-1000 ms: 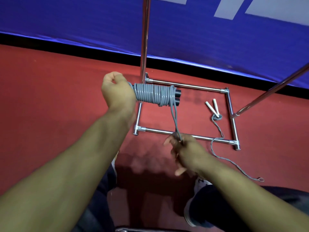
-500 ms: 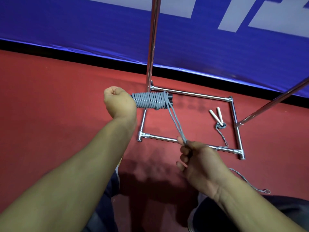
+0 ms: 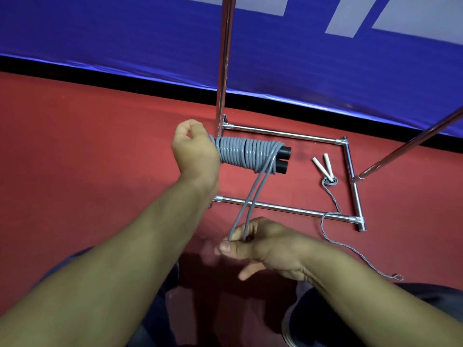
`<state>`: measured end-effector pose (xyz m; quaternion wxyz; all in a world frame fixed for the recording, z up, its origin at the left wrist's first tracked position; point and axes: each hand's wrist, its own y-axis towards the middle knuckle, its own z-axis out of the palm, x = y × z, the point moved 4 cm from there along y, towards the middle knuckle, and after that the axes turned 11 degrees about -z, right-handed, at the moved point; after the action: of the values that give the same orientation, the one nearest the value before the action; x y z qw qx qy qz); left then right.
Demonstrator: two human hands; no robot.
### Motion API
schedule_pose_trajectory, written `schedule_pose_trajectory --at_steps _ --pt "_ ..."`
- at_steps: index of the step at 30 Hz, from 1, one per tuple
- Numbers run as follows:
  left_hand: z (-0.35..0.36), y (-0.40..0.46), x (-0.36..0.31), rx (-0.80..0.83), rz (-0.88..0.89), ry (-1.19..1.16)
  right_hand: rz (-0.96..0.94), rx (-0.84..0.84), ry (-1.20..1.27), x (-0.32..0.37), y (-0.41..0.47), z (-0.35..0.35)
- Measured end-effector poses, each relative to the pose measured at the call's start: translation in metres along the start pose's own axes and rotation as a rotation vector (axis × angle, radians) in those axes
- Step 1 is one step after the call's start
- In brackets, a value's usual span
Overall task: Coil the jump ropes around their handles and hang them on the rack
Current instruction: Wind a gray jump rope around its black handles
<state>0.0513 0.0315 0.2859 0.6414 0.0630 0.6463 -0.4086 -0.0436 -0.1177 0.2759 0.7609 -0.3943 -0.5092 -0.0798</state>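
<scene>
A: Where is the rope you're winding, measured from the rack [image 3: 280,133]?

B: Your left hand [image 3: 194,152] is curled tight round two black handles [image 3: 282,159] held just in front of the rack's near upright pole, over its floor frame. The grey rope [image 3: 246,154] is coiled snugly round them. Two loose strands run down across the frame's front bar to your right hand [image 3: 265,246], which pinches them between thumb and fingers.

A: And what else lies round the rack?

B: A second rope [image 3: 333,214] with white handles [image 3: 323,165] sits on the red floor [image 3: 87,146] inside the frame. Its thin cord crosses the front bar near the right corner and trails out to a small end loop. Behind the rack hangs a blue banner [image 3: 125,38]. A slanted rack pole rises from the frame's right bar.
</scene>
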Motion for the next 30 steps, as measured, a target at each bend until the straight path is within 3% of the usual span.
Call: schedule_pose_trajectory --at_steps 2,4,6,8,11,14,20,24,27,30 --pt "0.006 -0.015 0.005 0.168 -0.124 0.013 0.0 0.044 -0.116 0.003 0.001 0.005" --pt "0.011 -0.037 0.007 0.437 -0.231 0.037 0.007 0.04 -0.24 0.006 0.005 0.0" --pt "0.012 -0.053 0.009 0.702 -0.255 0.146 0.02 -0.087 -0.21 0.011 0.007 -0.018" --pt "0.008 -0.052 0.007 0.811 -0.18 0.297 -0.009 -0.272 -0.059 0.017 0.005 -0.049" --pt "0.002 -0.038 0.005 0.803 0.002 0.482 -0.066 -0.347 -0.141 0.034 -0.001 -0.076" --pt "0.002 -0.033 0.006 0.773 0.135 0.656 -0.077 -0.407 -0.072 0.038 -0.006 -0.074" --pt "0.007 -0.026 0.011 0.54 0.251 0.667 -0.194 -0.646 0.516 0.025 0.0 -0.055" --pt "0.006 -0.035 0.023 0.321 0.01 0.503 -0.266 -0.806 0.637 0.021 -0.003 -0.04" --pt "0.01 -0.057 0.035 0.367 -0.355 0.292 -0.354 -0.902 0.557 0.021 -0.004 -0.04" --pt "0.016 -0.074 0.045 0.404 -0.515 0.088 -0.363 -0.962 0.526 0.017 -0.002 -0.039"
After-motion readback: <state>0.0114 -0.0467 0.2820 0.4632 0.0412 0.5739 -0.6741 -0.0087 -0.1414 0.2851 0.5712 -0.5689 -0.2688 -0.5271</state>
